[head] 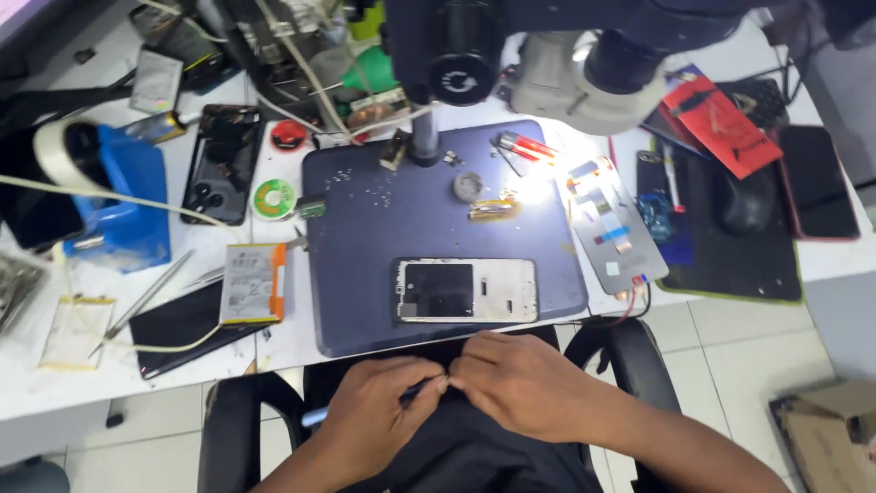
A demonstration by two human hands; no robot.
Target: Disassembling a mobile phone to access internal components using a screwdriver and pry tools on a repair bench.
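Head view: low centre, left hand (379, 413) and right hand (511, 383) pinch a thin dark tool (412, 394) below the flat, opened metal phone frame (465, 290).

Overall light: bright, even, daylight-white across the white bench (55, 383).
Source: lamp under the microscope head (593, 73), far centre-right, aimed down.
Glare: blown-out patch on the blue work mat (365, 274) at its far right corner, washing out small parts there.
Shadows: soft and short beside the opened phone (465, 290); darker below the near bench edge, around the left hand (370, 424) and right hand (525, 383).
Focus: mat sharp; microscope head soft, close to the lens.
Blur: slight smear on the fingertips.
Edges: mild wide-angle bending at left and right.
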